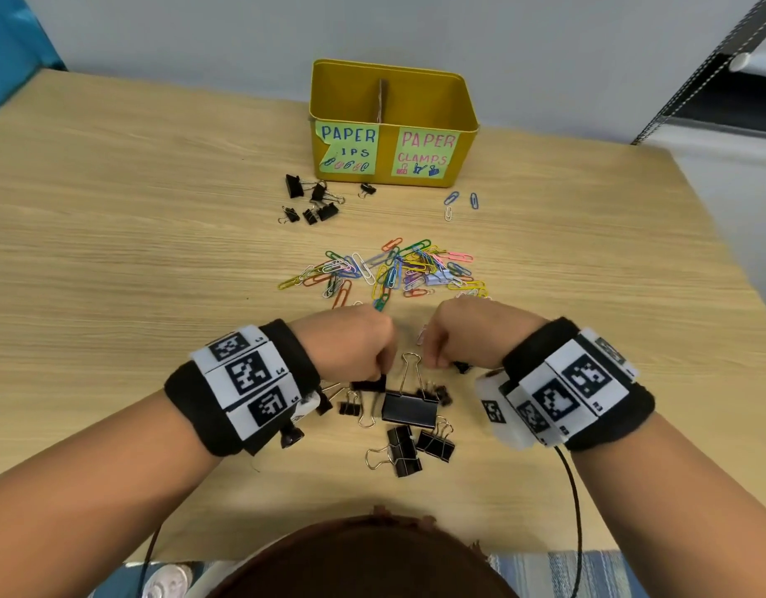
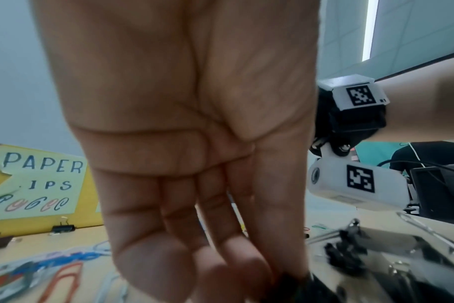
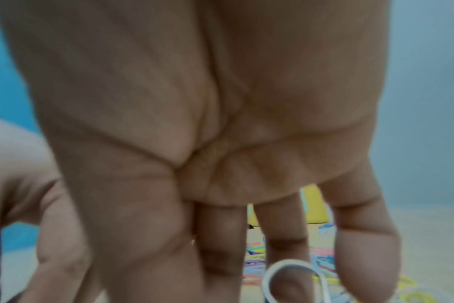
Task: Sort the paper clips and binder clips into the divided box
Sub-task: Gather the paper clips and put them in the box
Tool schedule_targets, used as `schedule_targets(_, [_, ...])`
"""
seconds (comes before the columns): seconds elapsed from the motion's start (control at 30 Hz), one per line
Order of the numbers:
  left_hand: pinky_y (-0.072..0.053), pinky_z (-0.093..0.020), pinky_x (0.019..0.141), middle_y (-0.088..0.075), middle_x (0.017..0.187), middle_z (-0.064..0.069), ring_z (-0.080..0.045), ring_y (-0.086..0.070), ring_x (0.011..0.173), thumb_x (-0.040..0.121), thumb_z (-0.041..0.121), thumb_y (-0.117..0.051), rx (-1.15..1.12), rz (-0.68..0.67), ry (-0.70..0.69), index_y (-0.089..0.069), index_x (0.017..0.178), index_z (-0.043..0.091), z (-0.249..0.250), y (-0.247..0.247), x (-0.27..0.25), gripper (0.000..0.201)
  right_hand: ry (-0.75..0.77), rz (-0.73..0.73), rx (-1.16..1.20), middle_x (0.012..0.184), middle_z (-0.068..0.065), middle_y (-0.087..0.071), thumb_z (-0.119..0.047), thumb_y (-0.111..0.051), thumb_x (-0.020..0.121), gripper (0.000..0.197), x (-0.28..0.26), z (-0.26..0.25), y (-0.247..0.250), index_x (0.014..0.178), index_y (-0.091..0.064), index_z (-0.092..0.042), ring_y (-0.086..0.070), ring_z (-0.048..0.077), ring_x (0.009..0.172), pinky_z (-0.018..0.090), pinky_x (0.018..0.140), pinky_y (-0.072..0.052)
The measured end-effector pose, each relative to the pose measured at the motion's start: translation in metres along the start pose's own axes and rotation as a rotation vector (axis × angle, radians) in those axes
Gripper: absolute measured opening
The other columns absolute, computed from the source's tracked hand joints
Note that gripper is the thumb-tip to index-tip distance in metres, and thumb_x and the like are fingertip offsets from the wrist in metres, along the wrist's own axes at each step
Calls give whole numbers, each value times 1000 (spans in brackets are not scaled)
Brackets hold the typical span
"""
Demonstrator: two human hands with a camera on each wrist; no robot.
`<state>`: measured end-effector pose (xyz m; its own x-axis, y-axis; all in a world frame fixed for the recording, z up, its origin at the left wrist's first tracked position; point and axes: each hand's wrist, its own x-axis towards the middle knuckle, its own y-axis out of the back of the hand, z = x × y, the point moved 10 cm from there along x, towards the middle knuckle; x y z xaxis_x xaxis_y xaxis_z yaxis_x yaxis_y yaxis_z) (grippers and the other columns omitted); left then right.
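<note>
Black binder clips lie scattered under both bent wrists: the left hand pinches one, and the right hand curls its fingers down onto the counter, its hold unclear. Paper clips lie just beyond the knuckles, with bare wood between them and the yellow box near the far edge.

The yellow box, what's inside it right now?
Inside the yellow box, a cardboard divider splits two compartments, and the upper inner walls show bare. The front wall hides the floor of both, so any clips lying there cannot be seen.
</note>
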<state>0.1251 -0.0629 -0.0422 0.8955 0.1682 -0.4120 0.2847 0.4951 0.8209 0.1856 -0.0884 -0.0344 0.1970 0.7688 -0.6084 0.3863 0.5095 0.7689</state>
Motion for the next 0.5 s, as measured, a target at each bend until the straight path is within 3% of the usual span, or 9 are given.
schedule_targets(0.1, [-45,-26,79,-63,102,-3,-19,-60,95,85,4,-50,-65,7,29,-58,120,19,-4,3,-4,39,-25,62,23,77,-7,-60,-7,-54,82,25,-6,11,13,82,-72,-26,-62,22,100,38,96,-48])
schedule_targets(0.17, [-46,-30,88,-55,116,-4,-19,-55,107,86,0,-45,-77,-18,5,-40,137,27,1,-1,-4,58,-42,105,59,86,-4,-65,-5,-51,84,28,-13,21,21,81,-70,-26,-61,21,100,34,92,-49])
schedule_targets(0.23, [-46,-35,96,-46,125,-6,-23,-51,115,86,-4,-38,-45,-76,-45,-27,144,30,12,-8,-3,68,-48,137,70,99,0,-67,-5,-48,87,30,-20,29,24,94,-72,-21,-61,20,101,27,84,-46])
schedule_targets(0.3, [-42,-25,93,-45,127,-8,-26,-51,115,88,-4,-32,-4,-145,-83,-34,142,24,22,-15,-2,61,-57,128,89,97,-1,-63,-6,-46,88,32,-25,36,22,103,-71,-20,-61,18,99,22,76,-43])
schedule_targets(0.37, [-34,-15,83,-54,123,-7,-22,-52,114,89,-2,-34,-35,-168,-61,-50,132,15,21,-14,-1,49,-80,104,166,93,-1,-63,-4,-46,86,34,-29,44,18,105,-70,-20,-61,17,88,20,66,-42])
schedule_targets(0.43, [-36,-17,78,-62,114,-7,-19,-56,102,87,-2,-37,-79,-147,-37,-61,117,10,18,-8,0,41,-117,147,208,95,0,-62,-4,-48,86,34,-34,55,23,109,-68,-19,-58,17,85,16,61,-39])
schedule_targets(0.5, [-38,-20,77,-65,109,-8,-16,-54,92,85,-2,-36,-84,-116,-21,-63,109,9,16,-2,1,38,-138,215,162,98,2,-62,-6,-51,86,33,-38,62,28,112,-67,-19,-54,16,90,19,61,-37])
